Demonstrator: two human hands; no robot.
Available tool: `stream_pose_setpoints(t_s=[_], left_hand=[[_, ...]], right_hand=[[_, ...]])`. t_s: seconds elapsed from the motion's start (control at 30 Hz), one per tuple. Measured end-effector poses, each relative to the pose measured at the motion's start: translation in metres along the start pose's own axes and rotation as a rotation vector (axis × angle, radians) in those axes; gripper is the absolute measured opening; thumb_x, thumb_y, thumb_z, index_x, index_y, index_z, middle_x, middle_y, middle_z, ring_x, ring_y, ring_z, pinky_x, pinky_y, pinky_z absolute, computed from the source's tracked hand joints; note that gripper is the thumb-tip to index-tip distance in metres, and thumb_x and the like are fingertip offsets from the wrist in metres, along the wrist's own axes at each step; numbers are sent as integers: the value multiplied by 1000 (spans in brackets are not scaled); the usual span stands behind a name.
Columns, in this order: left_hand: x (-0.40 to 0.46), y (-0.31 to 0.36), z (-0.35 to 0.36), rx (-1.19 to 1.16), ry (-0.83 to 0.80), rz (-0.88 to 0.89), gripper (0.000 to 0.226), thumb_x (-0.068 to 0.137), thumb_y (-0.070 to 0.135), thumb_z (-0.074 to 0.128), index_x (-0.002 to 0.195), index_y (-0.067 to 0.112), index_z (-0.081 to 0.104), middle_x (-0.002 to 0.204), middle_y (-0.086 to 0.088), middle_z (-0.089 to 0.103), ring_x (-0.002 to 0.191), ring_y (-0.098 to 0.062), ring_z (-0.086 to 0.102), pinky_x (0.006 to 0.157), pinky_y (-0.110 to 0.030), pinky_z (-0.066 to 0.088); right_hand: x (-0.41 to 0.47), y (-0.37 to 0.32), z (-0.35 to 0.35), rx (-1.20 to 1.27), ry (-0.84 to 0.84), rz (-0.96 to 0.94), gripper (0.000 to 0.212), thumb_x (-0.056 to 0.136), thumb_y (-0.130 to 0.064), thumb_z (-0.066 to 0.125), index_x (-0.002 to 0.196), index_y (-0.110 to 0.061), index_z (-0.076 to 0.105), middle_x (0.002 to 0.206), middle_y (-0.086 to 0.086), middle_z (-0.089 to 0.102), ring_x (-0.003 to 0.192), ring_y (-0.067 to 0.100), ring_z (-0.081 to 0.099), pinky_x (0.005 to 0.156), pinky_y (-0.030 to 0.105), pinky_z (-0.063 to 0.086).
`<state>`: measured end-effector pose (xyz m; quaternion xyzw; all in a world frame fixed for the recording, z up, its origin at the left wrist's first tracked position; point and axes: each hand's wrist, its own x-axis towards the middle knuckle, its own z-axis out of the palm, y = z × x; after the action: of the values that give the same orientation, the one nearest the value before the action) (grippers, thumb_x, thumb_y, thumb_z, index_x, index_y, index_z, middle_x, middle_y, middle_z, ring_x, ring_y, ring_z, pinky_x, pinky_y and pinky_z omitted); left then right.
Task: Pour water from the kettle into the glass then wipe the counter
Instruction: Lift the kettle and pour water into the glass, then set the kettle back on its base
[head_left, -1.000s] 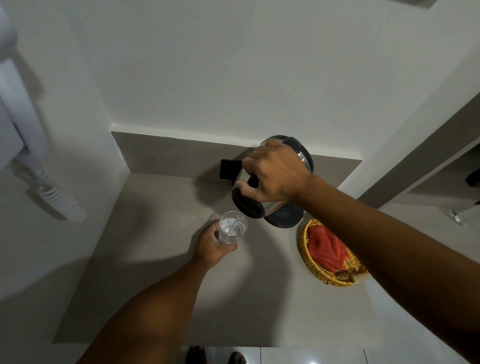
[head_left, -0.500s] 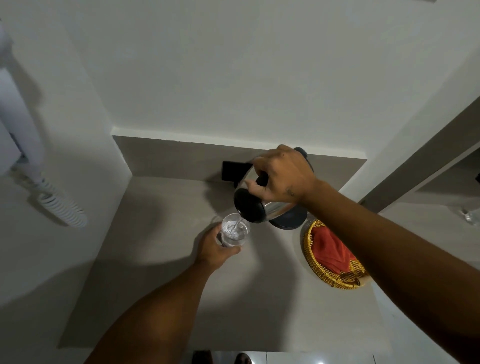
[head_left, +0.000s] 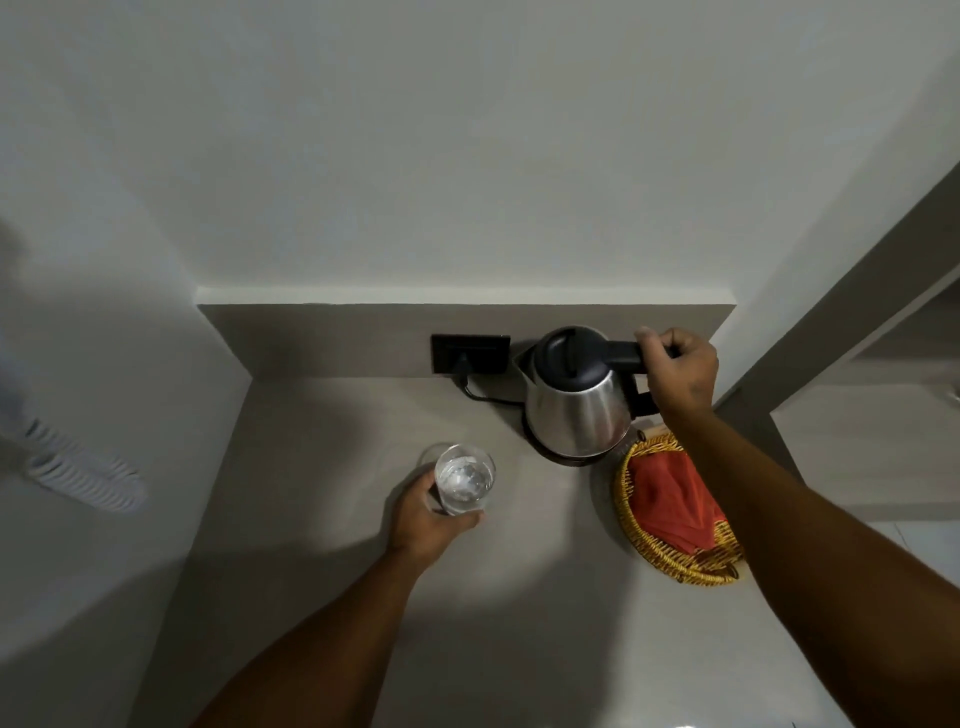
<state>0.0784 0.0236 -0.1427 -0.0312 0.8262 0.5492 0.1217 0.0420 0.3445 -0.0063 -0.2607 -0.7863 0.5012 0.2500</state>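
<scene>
A steel kettle (head_left: 576, 410) with a black lid stands upright on its dark base at the back of the grey counter (head_left: 322, 519). My right hand (head_left: 678, 371) grips its black handle. A clear glass (head_left: 464, 478) holding water stands on the counter left of the kettle, and my left hand (head_left: 428, 522) wraps around its near side. A red cloth (head_left: 670, 499) lies folded in a yellow wicker basket (head_left: 675, 564) to the right of the kettle.
A black wall socket (head_left: 470, 352) with a plugged cord sits on the backsplash behind the kettle. A white coiled cord (head_left: 83, 473) hangs on the left wall. Walls close the counter at left and back; its right end meets a doorway frame.
The kettle was tilted over the glass and pouring. It is now upright on its base at the back. The glass stays in my left hand with more water in it.
</scene>
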Motion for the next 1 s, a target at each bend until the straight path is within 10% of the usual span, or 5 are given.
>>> stream_pose_setpoints(t_s=[0.5, 0.73, 1.0], left_hand=[[1, -2, -2, 110, 34, 46, 74, 39, 45, 91, 108, 33, 70, 100, 12, 75, 89, -6, 71, 67, -21, 60], [1, 1, -3, 113, 43, 49, 74, 46, 26, 99, 114, 22, 71, 103, 5, 74, 92, -11, 71, 72, -30, 63], [-1, 3, -1, 122, 66, 77, 70, 50, 19, 99, 115, 19, 72, 102, 3, 74, 93, -15, 70, 76, -32, 62]], right_hand=[[18, 29, 7, 149, 27, 124, 36, 95, -27, 65, 73, 2, 63, 66, 6, 55, 69, 27, 57, 75, 54, 57], [17, 39, -6, 108, 12, 103, 37, 95, -24, 64, 59, -18, 56, 61, 1, 51, 61, 14, 49, 67, 34, 45], [5, 48, -19, 61, -15, 64, 40, 96, -53, 56, 87, -16, 67, 76, -1, 61, 75, 15, 59, 67, 30, 48]])
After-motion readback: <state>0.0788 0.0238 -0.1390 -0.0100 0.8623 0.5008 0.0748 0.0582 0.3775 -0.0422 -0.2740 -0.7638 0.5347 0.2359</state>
